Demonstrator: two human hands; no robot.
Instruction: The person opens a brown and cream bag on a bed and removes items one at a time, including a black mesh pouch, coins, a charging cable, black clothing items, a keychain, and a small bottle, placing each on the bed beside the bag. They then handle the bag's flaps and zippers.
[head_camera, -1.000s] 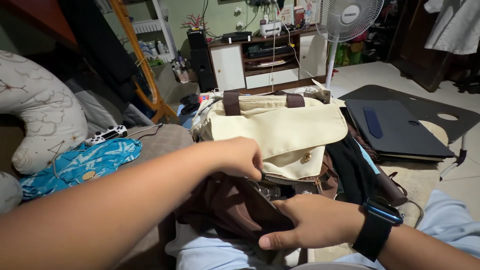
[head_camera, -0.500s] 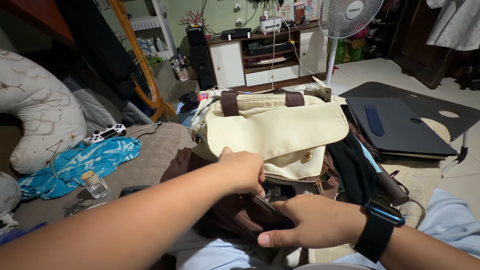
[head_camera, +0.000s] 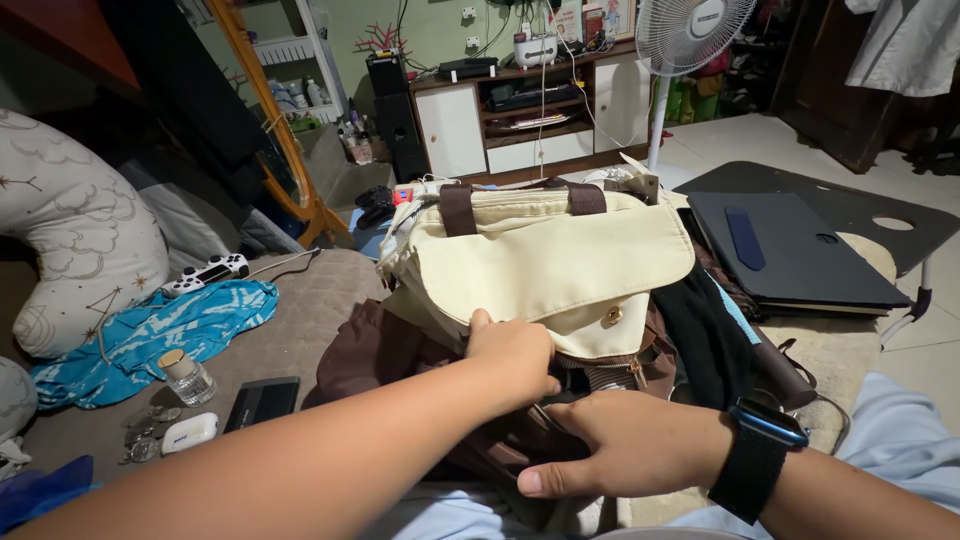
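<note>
A cream bag (head_camera: 540, 255) with brown handles and a brown front pocket (head_camera: 385, 355) rests on my lap. My left hand (head_camera: 515, 355) reaches across with its fingers curled at the pocket's zipper (head_camera: 600, 375), just under the cream flap with its brass snap (head_camera: 613, 315). What the fingertips pinch is hidden. My right hand (head_camera: 625, 445), with a black watch (head_camera: 757, 450) on the wrist, grips the lower edge of the brown pocket, thumb underneath.
On the bed at left lie a white game controller (head_camera: 207, 271), a blue cloth (head_camera: 165, 335), a small bottle (head_camera: 186, 376), a black flat case (head_camera: 262, 402), a small white device (head_camera: 188, 432) and coins. A black laptop (head_camera: 790, 250) lies right, a fan (head_camera: 690, 30) behind.
My left hand has slid right along the pocket's zipper, and the arm has dropped, uncovering the bottle, black case and white device. My right hand stays put.
</note>
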